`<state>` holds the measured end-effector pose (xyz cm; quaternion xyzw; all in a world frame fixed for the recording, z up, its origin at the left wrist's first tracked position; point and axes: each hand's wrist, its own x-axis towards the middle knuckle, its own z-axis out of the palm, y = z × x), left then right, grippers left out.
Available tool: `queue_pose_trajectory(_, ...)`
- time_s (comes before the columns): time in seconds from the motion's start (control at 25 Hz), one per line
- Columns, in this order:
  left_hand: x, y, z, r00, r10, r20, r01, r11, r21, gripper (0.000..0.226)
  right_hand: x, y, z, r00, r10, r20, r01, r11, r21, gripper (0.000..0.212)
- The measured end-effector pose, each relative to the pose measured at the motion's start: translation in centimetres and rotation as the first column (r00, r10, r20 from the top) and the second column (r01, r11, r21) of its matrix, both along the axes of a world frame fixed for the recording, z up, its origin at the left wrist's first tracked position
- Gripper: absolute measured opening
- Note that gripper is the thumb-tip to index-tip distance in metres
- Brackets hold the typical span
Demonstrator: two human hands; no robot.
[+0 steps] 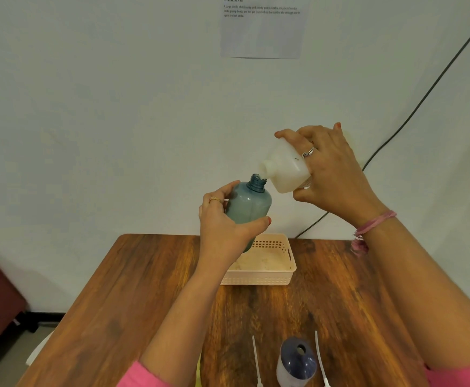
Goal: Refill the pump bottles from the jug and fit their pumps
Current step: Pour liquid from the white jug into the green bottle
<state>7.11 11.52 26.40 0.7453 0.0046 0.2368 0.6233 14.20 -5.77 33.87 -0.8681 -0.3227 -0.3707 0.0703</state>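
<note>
Left hand grips the blue bottle above the worktop; right hand clasps the tilted jug, spout at its neck. Best pour slowly, mouths aligned, bottle upright.

Right hand tips the white jug over the teal bottle gripped by the left hand.

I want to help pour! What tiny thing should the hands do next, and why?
Probably tip the white jug a little more. Its spout sits right at the blue bottle mouth, both held up above the table, and no stream is visible yet.
</note>
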Motion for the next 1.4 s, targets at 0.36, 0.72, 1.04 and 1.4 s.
queue_pose_trajectory(0.36,-0.04,0.23,-0.02,1.0,-0.002,0.009,0.002,1.0,-0.014,0.076,-0.02,0.27,0.02,1.0,-0.002,0.0,0.002,1.0,-0.018,0.097)
queue_pose_trajectory(0.72,-0.11,0.3,-0.21,1.0,0.01,0.024,-0.01,1.0,0.002,0.074,-0.03,0.21,0.01,1.0,-0.004,0.013,0.004,1.0,-0.028,0.097)
queue_pose_trajectory(1.04,-0.05,0.31,-0.27,0.999,0.01,0.035,-0.01,1.0,-0.014,0.072,0.17,0.26,-0.13,1.0,-0.008,0.01,0.008,0.999,-0.04,0.098)
queue_pose_trajectory(1.4,0.02,0.38,-0.33,1.0,0.02,0.02,-0.02,1.0,-0.016,0.075,0.18,0.21,0.03,1.0,-0.008,0.017,0.009,0.999,-0.031,0.097)
